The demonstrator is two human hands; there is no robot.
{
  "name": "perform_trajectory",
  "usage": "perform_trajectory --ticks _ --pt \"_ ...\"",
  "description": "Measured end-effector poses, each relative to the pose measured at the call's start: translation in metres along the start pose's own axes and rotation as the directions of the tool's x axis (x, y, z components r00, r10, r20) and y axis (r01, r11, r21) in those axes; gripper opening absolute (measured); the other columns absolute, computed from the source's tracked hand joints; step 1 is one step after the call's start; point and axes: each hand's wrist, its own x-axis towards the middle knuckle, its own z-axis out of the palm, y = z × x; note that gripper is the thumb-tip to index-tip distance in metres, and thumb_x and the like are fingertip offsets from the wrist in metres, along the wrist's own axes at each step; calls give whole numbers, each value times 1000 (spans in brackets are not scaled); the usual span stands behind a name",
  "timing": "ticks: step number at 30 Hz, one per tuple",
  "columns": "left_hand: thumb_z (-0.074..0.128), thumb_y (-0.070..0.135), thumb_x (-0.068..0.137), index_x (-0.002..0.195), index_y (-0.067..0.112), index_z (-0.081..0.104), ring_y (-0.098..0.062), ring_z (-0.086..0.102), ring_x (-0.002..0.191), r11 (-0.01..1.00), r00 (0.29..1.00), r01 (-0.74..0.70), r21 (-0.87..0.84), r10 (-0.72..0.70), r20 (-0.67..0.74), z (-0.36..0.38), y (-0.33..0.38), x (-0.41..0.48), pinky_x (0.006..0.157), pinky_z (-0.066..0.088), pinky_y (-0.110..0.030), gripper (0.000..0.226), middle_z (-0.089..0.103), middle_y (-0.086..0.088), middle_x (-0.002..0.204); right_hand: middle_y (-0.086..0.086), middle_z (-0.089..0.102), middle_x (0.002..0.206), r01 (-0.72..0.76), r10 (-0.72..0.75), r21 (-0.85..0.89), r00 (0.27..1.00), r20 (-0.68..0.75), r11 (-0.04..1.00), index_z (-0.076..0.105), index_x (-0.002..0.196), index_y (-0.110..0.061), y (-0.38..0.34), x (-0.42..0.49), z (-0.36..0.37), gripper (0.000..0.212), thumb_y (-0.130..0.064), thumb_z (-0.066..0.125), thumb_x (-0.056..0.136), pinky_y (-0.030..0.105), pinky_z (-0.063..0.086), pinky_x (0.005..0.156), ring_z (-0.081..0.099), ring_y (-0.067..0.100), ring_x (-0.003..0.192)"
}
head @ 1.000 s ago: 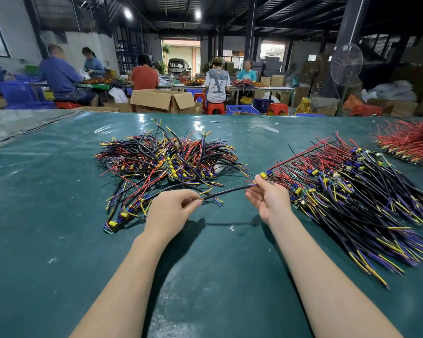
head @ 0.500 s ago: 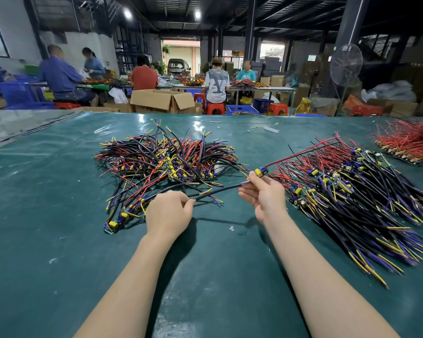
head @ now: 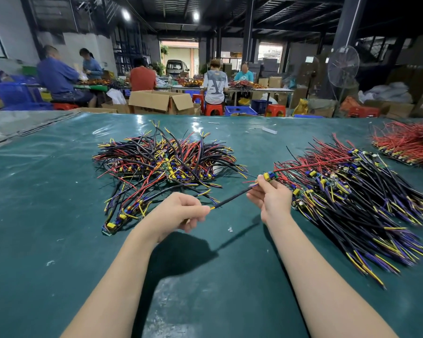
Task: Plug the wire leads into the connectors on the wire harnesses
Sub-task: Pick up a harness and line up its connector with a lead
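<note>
1. Bench [head: 59, 240]: covered in a green sheet, it runs under and far beyond both hands. Both bare forearms reach out over it.
2. Sorted harness pile [head: 366, 206]: lies on the bench just right of the right hand. The black, purple and yellow wires fan toward the near right, and the red leads and yellow-blue plugs sit at the far end.
3. Tangled harness pile [head: 161, 164]: lies on the bench ahead of the left hand, near its knuckles. It is a mix of black, red, yellow and blue wires in no order.
4. Red wire heap [head: 410, 142]: sits well beyond and to the right of the right hand and is cut off by the frame edge.
5. Cardboard box [head: 156, 101]: stands past the far bench edge, straight ahead of the hands, with its flaps open. Seated workers flank it.
6. Left hand [head: 178, 213]: raised above the bench with fingers curled, it pinches the near end of the black cable.
7. Right hand [head: 271, 198]: raised level with the left hand, it grips the connector between thumb and forefinger.
8. Black cable [head: 232, 197]: spans the gap between the two hands and rises toward the right. Its loose coloured lead tips end at the right fingers.
9. Connector [head: 269, 176]: yellow and blue, it sits at the right fingertips with a red lead [head: 310, 164] trailing to the sorted pile. I cannot tell whether any lead is seated in it.
</note>
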Motion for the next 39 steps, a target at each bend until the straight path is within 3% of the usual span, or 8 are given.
perform_trajectory --ticks 5,12,19,22,27,33,36,39 --pt "65 23 75 50 15 65 -6 49 38 981 945 193 -19 -180 273 -13 4 -11 42 41 -15 26 58 1 46 -4 55 37 -14 15 64 1000 -26 998 53 70 -12 -2 3 -3 22 -8 54 92 15 46 37 52 3 32" --pt "40 32 98 72 14 64 -5 59 52 985 974 144 -93 -158 -162 0 4 4 44 46 -17 40 65 4 63 -2 55 38 51 11 -219 962 272 974 54 65 -8 7 -12 19 25 -5 55 90 14 41 34 47 5 29" --pt "34 33 100 58 16 48 -5 37 34 992 986 45 117 -25 -166 38 -4 13 35 28 -14 47 42 10 42 -8 52 41 58 42 -264 932 359 963 56 64 -11 15 -23 28 25 -7 58 89 13 37 34 46 1 35" --pt "33 29 100 56 16 35 -8 22 34 993 981 -6 121 30 -192 41 -2 12 35 19 -16 46 28 10 41 -8 51 39 -32 115 -236 931 347 971 56 65 -9 14 -24 28 23 -6 57 88 13 37 34 44 1 33" --pt "35 23 100 52 19 27 -9 22 41 935 934 -117 335 219 -283 45 3 15 48 16 -30 49 25 8 42 -6 48 36 -376 375 -49 885 276 925 55 68 -5 4 -20 27 23 -10 54 91 9 35 32 46 1 30" --pt "33 31 100 55 15 37 -6 28 30 989 987 -66 132 84 -140 44 -4 14 33 24 -15 48 32 11 37 -3 48 38 -557 499 138 810 309 819 54 66 -6 0 -19 25 28 -15 52 92 9 35 31 45 2 29" --pt "41 27 98 66 16 49 -7 38 42 997 977 -41 67 54 -208 40 -5 14 38 32 -18 35 42 3 55 -5 48 40 -558 530 1 788 312 830 54 63 -11 0 -14 21 28 -19 54 90 7 30 34 42 1 30" --pt "46 28 96 86 18 58 -8 47 61 990 951 -31 -137 -13 -309 37 -3 17 47 43 -17 18 50 3 72 -8 47 41 -460 579 -369 736 350 808 62 47 -15 3 -14 18 44 -18 54 90 9 27 38 38 1 32"
